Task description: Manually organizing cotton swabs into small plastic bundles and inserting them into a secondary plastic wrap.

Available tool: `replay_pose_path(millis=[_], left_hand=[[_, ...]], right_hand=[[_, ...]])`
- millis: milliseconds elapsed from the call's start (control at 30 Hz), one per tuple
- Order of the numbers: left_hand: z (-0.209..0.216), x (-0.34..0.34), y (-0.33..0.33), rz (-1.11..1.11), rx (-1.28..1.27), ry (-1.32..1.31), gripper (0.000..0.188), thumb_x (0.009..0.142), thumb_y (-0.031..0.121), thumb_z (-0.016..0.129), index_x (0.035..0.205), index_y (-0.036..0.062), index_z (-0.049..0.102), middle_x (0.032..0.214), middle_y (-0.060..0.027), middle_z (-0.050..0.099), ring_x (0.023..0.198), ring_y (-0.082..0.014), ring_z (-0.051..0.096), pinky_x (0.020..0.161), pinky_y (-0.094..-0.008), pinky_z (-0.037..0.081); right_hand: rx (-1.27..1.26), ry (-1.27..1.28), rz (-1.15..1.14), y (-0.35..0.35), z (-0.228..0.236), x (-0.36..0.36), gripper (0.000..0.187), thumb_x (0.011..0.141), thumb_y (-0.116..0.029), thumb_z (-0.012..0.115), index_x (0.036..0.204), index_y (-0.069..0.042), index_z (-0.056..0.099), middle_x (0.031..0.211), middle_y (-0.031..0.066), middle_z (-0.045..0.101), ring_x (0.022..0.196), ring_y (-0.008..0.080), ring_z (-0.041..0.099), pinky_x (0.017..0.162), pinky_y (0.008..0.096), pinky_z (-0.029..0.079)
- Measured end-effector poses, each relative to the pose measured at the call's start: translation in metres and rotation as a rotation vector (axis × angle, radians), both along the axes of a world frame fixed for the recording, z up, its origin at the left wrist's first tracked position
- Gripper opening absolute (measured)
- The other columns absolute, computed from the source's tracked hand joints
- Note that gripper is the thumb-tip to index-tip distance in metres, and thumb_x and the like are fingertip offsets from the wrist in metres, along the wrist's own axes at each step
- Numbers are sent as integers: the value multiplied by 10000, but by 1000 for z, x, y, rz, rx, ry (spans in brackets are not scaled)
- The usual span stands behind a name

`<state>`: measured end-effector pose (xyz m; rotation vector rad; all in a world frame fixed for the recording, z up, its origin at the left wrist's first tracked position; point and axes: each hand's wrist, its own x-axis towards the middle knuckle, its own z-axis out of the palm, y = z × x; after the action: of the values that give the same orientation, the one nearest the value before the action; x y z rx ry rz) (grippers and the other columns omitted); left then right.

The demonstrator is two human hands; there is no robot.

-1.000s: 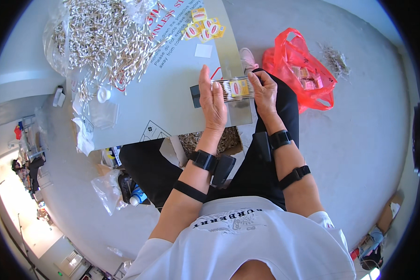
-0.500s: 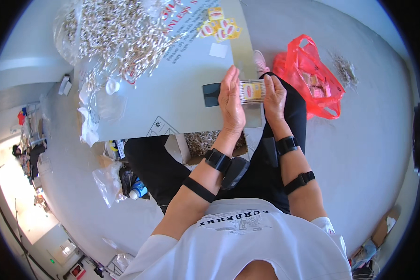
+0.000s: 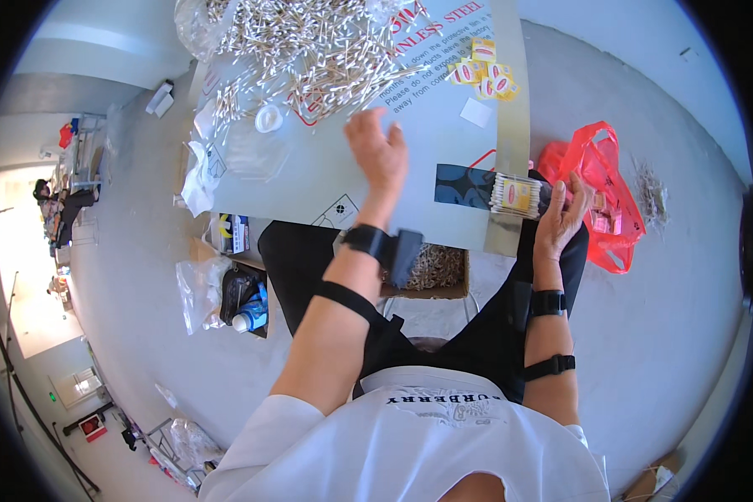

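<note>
Fingers on the left hand [image 3: 379, 157] are spread and a bit curled, with nothing seen in them, over the tabletop [image 3: 301, 192] near the big pile of cotton swabs [image 3: 301, 54]. Right-hand fingers [image 3: 579, 194] are bent just beside the small pack of swabs [image 3: 514, 195], but I cannot tell if they pinch it or only sit next to it. That pack lies at the right edge of the tabletop, by a dark patch [image 3: 460, 185], with a yellow card showing on top. My guess is that the step in hand is handling this pack, and the next move calls for a soft, flat hold so the sticks stay in line. Its far end is hard to see against the dark trouser leg [image 3: 571, 253]. The left palm is hidden, and the pile is cut off at the top.
</note>
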<state>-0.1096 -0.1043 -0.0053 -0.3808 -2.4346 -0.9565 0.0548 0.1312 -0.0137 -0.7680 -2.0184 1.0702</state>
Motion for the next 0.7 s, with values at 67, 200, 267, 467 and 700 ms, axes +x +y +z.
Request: replay_pose_path(millis=[67,200,267,467,700], left_hand=[[5,-28,-22,141,-85,-3,292,766,76,686,1044,53,597,1063,-136,560,1058,-355,504,925,-476,378],[7,-33,-27,255,-183,-136,203,744,96,712,927,104,623,1023,-113,559,1049,-346,497,880,-468,379],[6,-24,-26,214,-191,-169,195,747,96,714,916,107,618,1023,-109,555,1047,-343,495,877,-460,380],[5,35,-30,-23,-100,-148,222,741,39,712,934,84,614,1006,-106,543,1003,-339,492,866,-459,394],[8,42,-37,-54,-43,-127,260,729,3,702,965,62,612,994,-114,542,978,-345,494,872,-444,411]], right_hand=[[248,35,17,-7,15,-3,262,939,-165,608,1149,-7,611,1211,165,577,1164,341,517,1018,428,397],[300,31,270,-36,29,-8,253,884,-106,646,1114,-7,615,1157,160,586,1100,344,546,980,421,426],[230,29,433,-61,37,-15,243,827,-9,662,1067,-8,620,1120,171,588,1061,349,560,915,414,462],[107,-19,609,-101,23,-46,358,752,21,691,1096,2,597,1147,180,562,1042,371,561,886,421,475],[299,-154,632,-110,32,-63,613,647,-111,806,1203,-31,561,1246,148,519,1161,348,495,961,426,425]])
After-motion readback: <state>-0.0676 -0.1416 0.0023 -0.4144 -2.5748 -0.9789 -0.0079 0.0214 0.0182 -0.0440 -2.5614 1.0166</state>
